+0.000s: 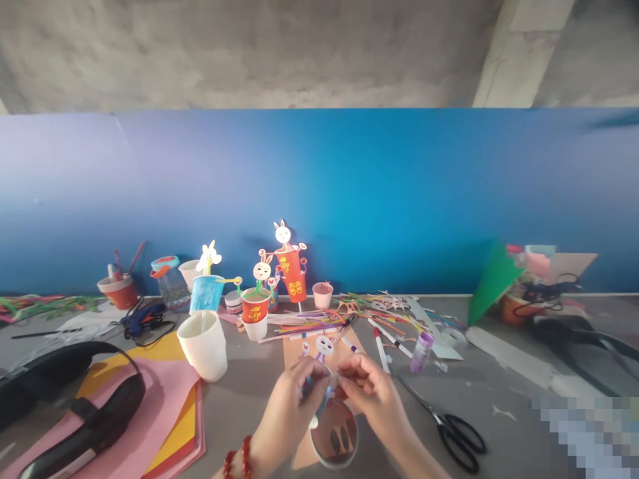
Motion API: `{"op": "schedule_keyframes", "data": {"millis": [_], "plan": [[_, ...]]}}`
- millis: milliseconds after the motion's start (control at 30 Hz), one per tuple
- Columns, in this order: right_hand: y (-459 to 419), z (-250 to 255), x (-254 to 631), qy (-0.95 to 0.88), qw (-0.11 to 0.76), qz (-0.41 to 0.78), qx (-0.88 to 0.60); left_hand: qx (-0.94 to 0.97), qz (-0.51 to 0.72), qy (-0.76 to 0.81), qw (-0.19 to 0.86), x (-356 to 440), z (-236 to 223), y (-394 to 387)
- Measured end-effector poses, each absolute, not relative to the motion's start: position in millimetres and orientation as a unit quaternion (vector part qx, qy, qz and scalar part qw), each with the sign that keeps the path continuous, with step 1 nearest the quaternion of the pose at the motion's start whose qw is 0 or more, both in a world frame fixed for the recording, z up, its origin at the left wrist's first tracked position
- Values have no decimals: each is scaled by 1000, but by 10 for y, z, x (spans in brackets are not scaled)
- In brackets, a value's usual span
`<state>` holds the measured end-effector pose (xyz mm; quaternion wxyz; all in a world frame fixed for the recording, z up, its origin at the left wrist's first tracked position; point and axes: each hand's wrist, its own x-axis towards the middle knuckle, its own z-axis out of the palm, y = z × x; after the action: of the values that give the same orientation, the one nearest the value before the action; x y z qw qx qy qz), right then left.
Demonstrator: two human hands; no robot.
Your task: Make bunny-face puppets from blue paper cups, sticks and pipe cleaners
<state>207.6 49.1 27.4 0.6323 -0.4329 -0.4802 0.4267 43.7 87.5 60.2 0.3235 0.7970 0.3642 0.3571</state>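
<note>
My left hand [299, 394], with red beads at the wrist, pinches a thin blue strip [323, 404] with a pale rounded end. Close beside it, my right hand [370, 389] has its fingertips closed on a small whitish piece [334, 379], too blurred to name. The two hands nearly meet there. Just beneath them is a round, white-rimmed cup [357, 439] with a brownish inside and dark oval marks. Behind the fingers, a paper rabbit face [325, 345] lies on a brown sheet [294, 352].
Black-handled scissors [460, 439] lie right of my hands, near markers [381, 349] and a purple glue bottle [422, 351]. Stacked white cups [204, 349] stand left, beside coloured paper [164, 406] and a black headset [94, 419]. Decorated rabbit cups [254, 313] stand behind, before a blue partition [374, 199].
</note>
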Motion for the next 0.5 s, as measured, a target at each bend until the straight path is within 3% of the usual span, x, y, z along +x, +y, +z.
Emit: {"op": "schedule_keyframes", "data": {"millis": [267, 500], "plan": [[498, 184, 2078, -546, 608, 327, -475, 779, 354, 371, 361, 407, 467, 915], [421, 215, 2062, -657, 555, 166, -482, 743, 376, 372, 410, 407, 436, 884]]}}
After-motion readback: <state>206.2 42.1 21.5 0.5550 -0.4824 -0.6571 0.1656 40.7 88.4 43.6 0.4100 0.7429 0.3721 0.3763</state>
